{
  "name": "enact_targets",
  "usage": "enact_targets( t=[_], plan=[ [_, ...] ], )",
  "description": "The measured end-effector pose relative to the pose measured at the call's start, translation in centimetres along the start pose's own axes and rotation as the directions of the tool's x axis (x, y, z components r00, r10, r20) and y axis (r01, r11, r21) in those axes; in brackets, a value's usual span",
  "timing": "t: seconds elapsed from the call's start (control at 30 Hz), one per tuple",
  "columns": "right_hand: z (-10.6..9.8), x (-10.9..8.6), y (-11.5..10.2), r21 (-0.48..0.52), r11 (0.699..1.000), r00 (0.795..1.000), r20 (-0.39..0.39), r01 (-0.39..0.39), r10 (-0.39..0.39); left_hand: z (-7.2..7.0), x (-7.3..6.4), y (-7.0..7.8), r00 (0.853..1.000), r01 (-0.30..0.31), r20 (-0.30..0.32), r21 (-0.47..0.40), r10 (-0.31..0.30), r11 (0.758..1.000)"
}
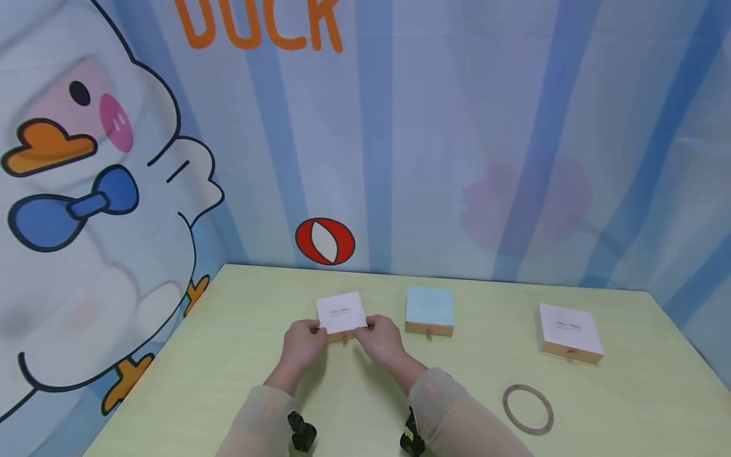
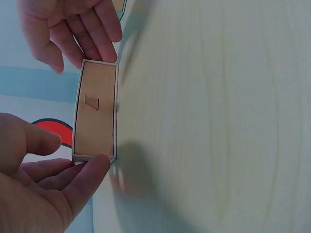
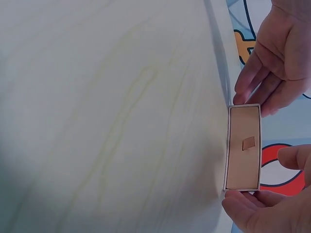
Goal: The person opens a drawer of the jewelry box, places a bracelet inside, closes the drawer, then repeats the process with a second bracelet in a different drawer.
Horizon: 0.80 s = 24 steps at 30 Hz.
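Observation:
A small white-topped drawer box [image 1: 341,312] with printed lettering lies between my two hands near the middle of the table. Its brown front [image 2: 97,121] bears a small cut tab at its centre. My left hand [image 1: 304,346] touches the left end of the box with extended fingers [image 2: 92,182]; the thumb stands above, apart from the top. At the opposite end, my right hand [image 1: 381,343] rests its fingertips [image 3: 233,198] against the side, its thumb raised off the box. Both hands keep the box between them, with fingers mostly straight.
To the right sits a box with a light blue top [image 1: 429,306]. Farther right is another white-topped box [image 1: 569,330]. A flat grey-beige ring [image 1: 550,424] lies nearer the front of the pale table [image 1: 188,387]. A printed duck curtain [image 1: 428,146] hangs behind.

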State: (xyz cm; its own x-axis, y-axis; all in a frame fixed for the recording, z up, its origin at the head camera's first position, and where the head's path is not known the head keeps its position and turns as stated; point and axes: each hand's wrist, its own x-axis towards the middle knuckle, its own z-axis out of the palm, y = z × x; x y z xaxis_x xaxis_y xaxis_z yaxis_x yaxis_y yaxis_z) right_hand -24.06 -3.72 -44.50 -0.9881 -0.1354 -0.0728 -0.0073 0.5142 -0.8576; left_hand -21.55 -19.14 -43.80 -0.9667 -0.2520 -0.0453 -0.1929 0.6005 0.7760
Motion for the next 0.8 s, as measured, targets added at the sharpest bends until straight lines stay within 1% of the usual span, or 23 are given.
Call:
enact_targets(
  t=[0.13, 0.27, 0.37, 0.5, 0.67, 0.8],
  plan=[
    [-0.15, -0.06, 0.07, 0.018, 1.0, 1.0, 0.009, 0.005, -0.006, 0.18, 0.34, -0.09, 1.0, -0.007, -0.005, -0.006, 0.007, 1.0],
    [-0.23, -0.15, 0.21, 0.04, 0.999, 1.0, 0.013, 0.004, -0.005, 0.36, 0.55, -0.01, 1.0, -0.001, -0.007, -0.012, 0.001, 1.0],
    [-0.22, -0.23, 0.26, 0.053, 0.999, 1.0, 0.017, -0.01, 0.009, 0.36, 0.6, 0.1, 1.0, 0.016, 0.003, -0.02, -0.016, 1.0],
    [-0.18, -0.31, 0.28, 0.068, 0.997, 0.999, 0.025, -0.03, 0.029, 0.37, 0.66, 0.12, 1.0, 0.02, 0.004, -0.024, -0.02, 1.0],
    [-0.12, -0.56, 0.08, 0.106, 0.993, 0.998, 0.037, -0.048, 0.045, 0.48, 0.77, 0.02, 1.0, 0.004, -0.011, -0.032, -0.004, 0.999],
    [-0.08, -0.67, 0.02, 0.111, 0.993, 0.998, 0.036, -0.05, 0.046, 0.53, 0.87, -0.07, 1.0, -0.009, -0.017, -0.034, 0.008, 0.999]
  ],
)
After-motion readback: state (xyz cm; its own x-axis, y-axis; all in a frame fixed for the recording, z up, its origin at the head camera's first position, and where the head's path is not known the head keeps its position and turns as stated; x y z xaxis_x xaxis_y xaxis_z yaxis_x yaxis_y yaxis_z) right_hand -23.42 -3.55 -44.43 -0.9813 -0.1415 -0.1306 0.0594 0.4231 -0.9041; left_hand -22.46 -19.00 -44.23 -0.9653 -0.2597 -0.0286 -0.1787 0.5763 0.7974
